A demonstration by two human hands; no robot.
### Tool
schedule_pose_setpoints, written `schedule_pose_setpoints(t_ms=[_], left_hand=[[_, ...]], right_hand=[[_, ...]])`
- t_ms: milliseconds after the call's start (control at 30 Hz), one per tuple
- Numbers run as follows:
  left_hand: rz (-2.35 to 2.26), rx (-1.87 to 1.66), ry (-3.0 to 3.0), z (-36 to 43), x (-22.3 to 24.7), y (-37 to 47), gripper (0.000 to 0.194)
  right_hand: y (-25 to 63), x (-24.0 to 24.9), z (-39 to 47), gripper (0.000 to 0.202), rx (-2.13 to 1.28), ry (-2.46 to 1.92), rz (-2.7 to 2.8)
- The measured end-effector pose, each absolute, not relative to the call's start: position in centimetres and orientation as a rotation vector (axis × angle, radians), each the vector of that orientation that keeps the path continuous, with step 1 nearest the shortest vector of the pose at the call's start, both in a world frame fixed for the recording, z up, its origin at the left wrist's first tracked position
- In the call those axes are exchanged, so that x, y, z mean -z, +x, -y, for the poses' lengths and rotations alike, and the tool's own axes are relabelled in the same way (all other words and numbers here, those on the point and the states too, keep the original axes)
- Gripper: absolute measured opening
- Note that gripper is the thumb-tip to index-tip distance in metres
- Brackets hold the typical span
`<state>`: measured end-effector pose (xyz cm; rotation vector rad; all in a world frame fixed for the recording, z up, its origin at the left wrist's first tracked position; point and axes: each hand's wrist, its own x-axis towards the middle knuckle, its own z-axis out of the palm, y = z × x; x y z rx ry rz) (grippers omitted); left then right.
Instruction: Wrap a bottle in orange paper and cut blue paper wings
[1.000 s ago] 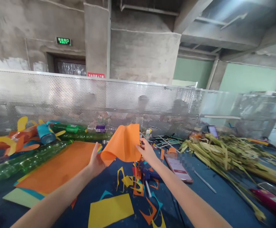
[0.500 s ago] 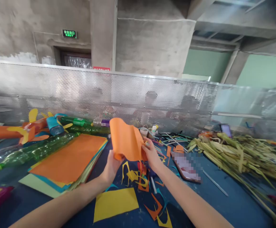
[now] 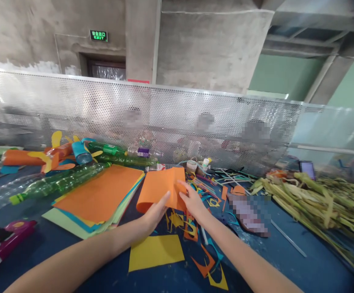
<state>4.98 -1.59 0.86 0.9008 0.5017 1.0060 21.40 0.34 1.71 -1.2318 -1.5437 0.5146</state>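
Observation:
An orange sheet of paper [image 3: 156, 185], bent into a loose curl with a crease toward its right side, is held up over the table. My left hand [image 3: 157, 211] grips its lower edge near the crease, fingers partly hidden behind it. On the right end, my right hand [image 3: 192, 200] pinches the paper between thumb and fingers. Below my hands lies a flat yellow sheet [image 3: 157, 253]. Orange, blue and yellow paper offcuts [image 3: 205, 260] with curved cut-outs are scattered just right of it.
To the left is a stack of coloured paper [image 3: 100, 193], with green plastic bottles [image 3: 64, 185] and paper-bladed bottle models [image 3: 53, 156] beyond. A phone [image 3: 246, 213] and dried corn husks [image 3: 311, 199] lie right. A perforated metal panel [image 3: 170, 110] spans the back.
The orange paper has come down a little, and its right part now shows a crease. My left hand has shifted right along the lower edge, closer to my right hand. The view has turned slightly left.

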Motion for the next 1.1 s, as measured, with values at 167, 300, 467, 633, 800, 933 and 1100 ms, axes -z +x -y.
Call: schedule_pose_setpoints(t_ms=[167,300,467,633,800,933,1100], left_hand=[[-0.684,-1.178,0.827,-0.1,-1.0,4.7,0.049],[-0.705,-1.229,0.829,-1.0,-0.3,4.4,0.055],[-0.741,-1.241,0.821,-1.5,0.7,4.6,0.052],[-0.797,-1.25,0.801,-1.7,0.7,4.7,0.049],[-0.806,-1.251,0.787,-1.9,0.7,4.7,0.048],[-0.811,-1.261,0.777,-2.0,0.9,4.7,0.046],[-0.809,-1.269,0.78,-2.0,0.8,4.8,0.048]], right_hand=[[21.5,-2.1,-0.1,0.043,-0.329,-1.263,1.679],[21.8,-2.2,-0.1,0.043,-0.25,-1.298,1.748],[22.7,-2.4,-0.6,0.041,-0.272,-1.418,1.821],[25.4,-4.2,-1.9,0.031,-0.231,-1.671,1.834],[27.0,-5.7,-4.9,0.018,-0.196,-2.051,1.901],[26.2,-5.1,-7.8,0.026,-0.215,-2.303,1.889],[25.5,-4.4,-9.9,0.027,-0.364,-2.415,1.853]])
